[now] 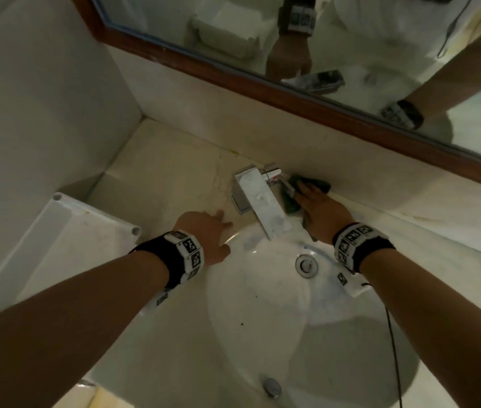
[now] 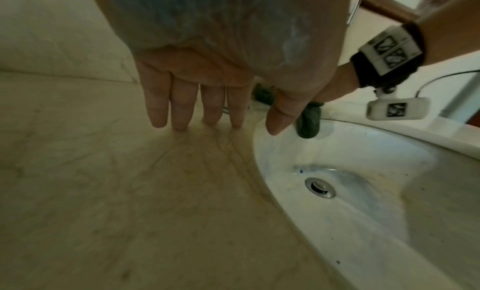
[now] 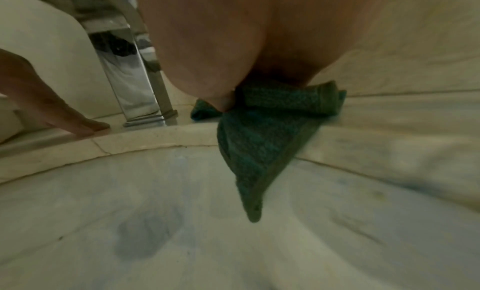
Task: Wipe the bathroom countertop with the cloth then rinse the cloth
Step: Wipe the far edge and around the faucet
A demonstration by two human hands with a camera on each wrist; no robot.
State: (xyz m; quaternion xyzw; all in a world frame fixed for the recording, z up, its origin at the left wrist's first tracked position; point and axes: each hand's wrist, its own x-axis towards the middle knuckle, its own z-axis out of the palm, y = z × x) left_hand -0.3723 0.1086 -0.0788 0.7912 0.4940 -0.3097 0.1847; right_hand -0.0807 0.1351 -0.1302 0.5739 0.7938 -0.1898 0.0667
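A dark green cloth [image 1: 320, 183] lies on the beige marble countertop [image 1: 159, 178] behind and to the right of the chrome faucet [image 1: 260, 198]. My right hand [image 1: 307, 193] presses flat on it with fingers stretched out. In the right wrist view the palm [image 3: 233, 58] covers the cloth [image 3: 259, 142], and one corner hangs over the rim into the white sink [image 3: 182, 222]. My left hand [image 1: 214, 228] rests on the countertop left of the faucet; its straight fingertips [image 2: 182, 123] touch the countertop [image 2: 103, 191] beside the sink [image 2: 363, 202] and hold nothing.
A wood-framed mirror [image 1: 292, 92] runs above the backsplash. A white plastic panel [image 1: 71, 237] lies at the counter's left end against the wall. The sink drain [image 1: 306, 265] sits below the spout. A thin black cable [image 1: 392, 348] hangs from my right wrist.
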